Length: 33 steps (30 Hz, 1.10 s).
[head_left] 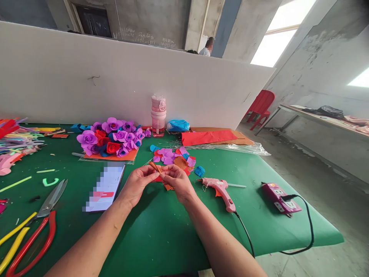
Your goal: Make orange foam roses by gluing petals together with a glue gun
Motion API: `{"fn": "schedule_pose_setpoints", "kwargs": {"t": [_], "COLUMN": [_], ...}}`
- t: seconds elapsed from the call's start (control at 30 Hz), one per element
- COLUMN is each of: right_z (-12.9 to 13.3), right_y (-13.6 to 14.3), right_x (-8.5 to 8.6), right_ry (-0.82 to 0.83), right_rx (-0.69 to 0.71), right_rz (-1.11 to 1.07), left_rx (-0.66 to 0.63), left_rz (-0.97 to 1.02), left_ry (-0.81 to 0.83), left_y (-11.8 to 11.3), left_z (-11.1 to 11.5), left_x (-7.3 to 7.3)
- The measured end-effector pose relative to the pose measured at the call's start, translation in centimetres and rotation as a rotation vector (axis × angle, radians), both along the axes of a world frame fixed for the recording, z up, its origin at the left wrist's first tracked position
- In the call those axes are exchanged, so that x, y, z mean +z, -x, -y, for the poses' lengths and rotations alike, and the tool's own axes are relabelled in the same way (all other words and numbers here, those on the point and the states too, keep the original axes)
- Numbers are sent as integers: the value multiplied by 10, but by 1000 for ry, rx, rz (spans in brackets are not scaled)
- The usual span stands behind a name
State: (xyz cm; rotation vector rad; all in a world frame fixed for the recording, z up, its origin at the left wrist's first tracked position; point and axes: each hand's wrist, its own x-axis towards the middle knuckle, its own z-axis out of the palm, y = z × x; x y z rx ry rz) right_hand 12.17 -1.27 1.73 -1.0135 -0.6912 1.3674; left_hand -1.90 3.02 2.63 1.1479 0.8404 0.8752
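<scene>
Between my two hands is a small rolled piece of orange-brown paper (155, 166), held above the table. My left hand (140, 182) pinches it from the left side. From the right, the thumb and fingers of my right hand (176, 180) close on its lower end. Just behind them lies a loose pile of cut petals (167, 155) in purple, red, blue and brown. A pink glue gun (220, 189) rests on the table right of my right hand, its nozzle pointing left. Fingertips hide part of the roll.
Finished purple and red paper flowers (112, 138) stand back left, near a pink bottle (158, 117). A phone (107, 186) and red-handled scissors (47, 219) lie left. Red paper (209, 137) lies behind; a power strip (281, 199) with a cord sits right. A white board (115, 80) borders the back.
</scene>
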Motion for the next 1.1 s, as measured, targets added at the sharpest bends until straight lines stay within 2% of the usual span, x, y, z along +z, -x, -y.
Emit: {"fn": "schedule_pose_setpoints", "kwargs": {"t": [0.57,0.7,0.97,1.1], "right_z": [1,3,2,2], "right_y": [-1,0,1,2], "right_x": [-5,-3,-3,-5], "right_ry": [57,53,40,51], "right_rx": [73,134,156,189], "right_rz": [-60,-81,-113,-114], "left_rx": [9,17,-79,-84], "left_rz": [64,83,75,55], "left_ry": [47,40,11,7], "left_y": [-2,-2,0,-1], "left_z": [0,0,1,3], "left_x": [2,0,2,4]}}
